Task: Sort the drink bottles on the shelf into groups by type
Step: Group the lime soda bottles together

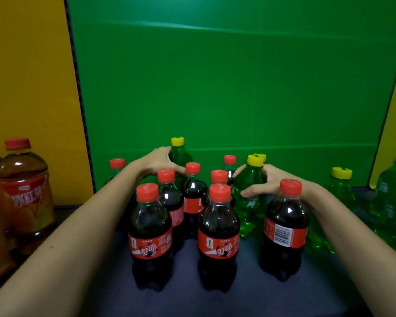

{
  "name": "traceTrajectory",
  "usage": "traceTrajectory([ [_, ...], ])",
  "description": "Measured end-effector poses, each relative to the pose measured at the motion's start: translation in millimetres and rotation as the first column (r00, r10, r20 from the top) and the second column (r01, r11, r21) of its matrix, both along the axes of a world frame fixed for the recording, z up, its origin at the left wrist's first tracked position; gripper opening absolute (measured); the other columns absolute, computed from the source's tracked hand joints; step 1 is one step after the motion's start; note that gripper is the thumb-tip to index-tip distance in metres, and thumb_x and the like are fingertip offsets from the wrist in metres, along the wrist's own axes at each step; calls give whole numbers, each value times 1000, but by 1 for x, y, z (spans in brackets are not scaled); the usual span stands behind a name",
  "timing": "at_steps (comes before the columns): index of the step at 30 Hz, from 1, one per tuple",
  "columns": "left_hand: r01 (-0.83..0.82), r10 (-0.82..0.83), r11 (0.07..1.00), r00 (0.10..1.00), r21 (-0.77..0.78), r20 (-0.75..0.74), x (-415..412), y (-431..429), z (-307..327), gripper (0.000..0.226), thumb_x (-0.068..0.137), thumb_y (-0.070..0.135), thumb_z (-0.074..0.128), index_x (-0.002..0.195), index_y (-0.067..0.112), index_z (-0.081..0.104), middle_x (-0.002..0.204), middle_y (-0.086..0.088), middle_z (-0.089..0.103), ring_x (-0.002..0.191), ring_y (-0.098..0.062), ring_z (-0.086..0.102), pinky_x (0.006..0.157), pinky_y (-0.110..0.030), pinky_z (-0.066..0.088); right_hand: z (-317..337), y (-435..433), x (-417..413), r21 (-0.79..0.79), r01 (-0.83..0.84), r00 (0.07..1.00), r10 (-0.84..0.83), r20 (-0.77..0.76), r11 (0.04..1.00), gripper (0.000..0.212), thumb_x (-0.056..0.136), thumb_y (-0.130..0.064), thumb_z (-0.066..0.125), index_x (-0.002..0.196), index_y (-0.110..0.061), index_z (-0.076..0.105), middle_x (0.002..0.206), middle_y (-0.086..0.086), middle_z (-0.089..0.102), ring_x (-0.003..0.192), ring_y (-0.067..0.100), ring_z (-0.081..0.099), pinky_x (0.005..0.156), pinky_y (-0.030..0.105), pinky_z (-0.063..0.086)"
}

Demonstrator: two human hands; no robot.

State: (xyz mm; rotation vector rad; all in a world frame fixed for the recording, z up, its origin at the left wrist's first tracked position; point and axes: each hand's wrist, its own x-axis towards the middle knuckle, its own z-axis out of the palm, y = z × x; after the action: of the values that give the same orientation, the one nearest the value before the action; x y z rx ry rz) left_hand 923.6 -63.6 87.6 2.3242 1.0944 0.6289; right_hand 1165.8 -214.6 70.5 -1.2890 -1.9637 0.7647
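Several dark cola bottles with red caps stand in the middle of the dark shelf [249, 294], one at the front left [150, 227], one at the front centre [218, 227], one further right [286, 227]. My left hand [157, 162] grips a green bottle with a yellow cap [178, 154] at the back. My right hand [264, 184] grips another green bottle with a yellow cap [249, 202], which is tilted left among the colas. Behind it another yellow cap [262, 156] peeks out.
Large orange iced-tea bottles with red caps [24, 188] stand at the left. More green bottles stand at the right, a small one [340, 191] and a large one [393, 202]. A green backboard [215, 76] closes the back, with yellow panels at both sides.
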Motion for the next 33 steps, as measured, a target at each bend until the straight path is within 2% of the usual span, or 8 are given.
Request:
traceTrajectory([
  [2, -35, 26, 996, 993, 84, 113, -1, -5, 5, 48, 67, 31, 80, 108, 19, 57, 111, -2, 65, 97, -19, 62, 90, -31, 47, 5, -5, 1, 81, 97, 994, -92, -59, 992, 31, 74, -3, 73, 101, -8, 59, 90, 1, 69, 80, 7, 66, 71, 16, 51],
  [8, -135, 13, 946, 925, 296, 379, -7, -25, 31, 68, 47, 53, 75, 105, 23, 58, 103, 0, 66, 96, -18, 61, 88, -31, 48, 31, -11, 0, 364, 285, 958, -256, -128, 887, 28, 76, -5, 71, 98, -14, 57, 87, 1, 64, 73, 0, 60, 72, 12, 48],
  [11, -181, -10, 891, 909, 417, 416, -7, -39, 50, 72, 44, 61, 68, 105, 23, 59, 102, -2, 67, 95, -22, 62, 90, -37, 49, 44, -15, 1, 450, 386, 923, -337, -188, 806, 35, 71, -17, 77, 100, -16, 56, 92, -1, 65, 84, 9, 61, 82, 22, 49],
  [15, -177, -68, 849, 899, 499, 434, 1, -63, 78, 67, 47, 60, 70, 99, 18, 60, 98, -5, 69, 94, -25, 63, 88, -40, 50, 61, -27, 5, 556, 502, 865, -393, -312, 662, 40, 67, -23, 77, 100, -19, 55, 89, -9, 63, 86, 8, 61, 86, 25, 48],
  [20, -140, -152, 825, 878, 548, 453, 29, -108, 104, 58, 51, 53, 72, 100, 23, 62, 99, 4, 70, 94, -14, 64, 89, -35, 51, 81, -59, 22, 564, 612, 790, -393, -470, 554, 35, 59, -32, 72, 89, -29, 55, 86, -11, 63, 85, 11, 62, 86, 30, 51],
  [27, -32, -212, 864, 883, 503, 420, 97, -178, 101, 40, 51, 50, 71, 87, 33, 64, 93, 14, 70, 90, -4, 65, 82, -24, 52, 86, -117, 67, 538, 617, 784, -387, -486, 574, 32, 59, -30, 73, 86, -27, 55, 81, -10, 62, 79, 10, 62, 76, 29, 51],
  [30, -10, -208, 890, 880, 455, 426, 128, -206, 88, 41, 50, 50, 71, 85, 31, 66, 89, 14, 71, 87, -3, 65, 80, -24, 52, 81, -143, 92, 518, 583, 808, -383, -447, 626, 30, 63, -26, 75, 87, -25, 56, 77, -10, 60, 73, 6, 61, 71, 26, 50],
  [33, 2, -188, 916, 887, 402, 422, 155, -228, 70, 42, 49, 51, 70, 85, 30, 66, 86, 13, 71, 83, -4, 65, 77, -26, 53, 69, -163, 117, 475, 544, 834, -386, -394, 691, 30, 70, -20, 76, 93, -18, 57, 81, -5, 61, 79, 13, 62, 74, 31, 50],
])
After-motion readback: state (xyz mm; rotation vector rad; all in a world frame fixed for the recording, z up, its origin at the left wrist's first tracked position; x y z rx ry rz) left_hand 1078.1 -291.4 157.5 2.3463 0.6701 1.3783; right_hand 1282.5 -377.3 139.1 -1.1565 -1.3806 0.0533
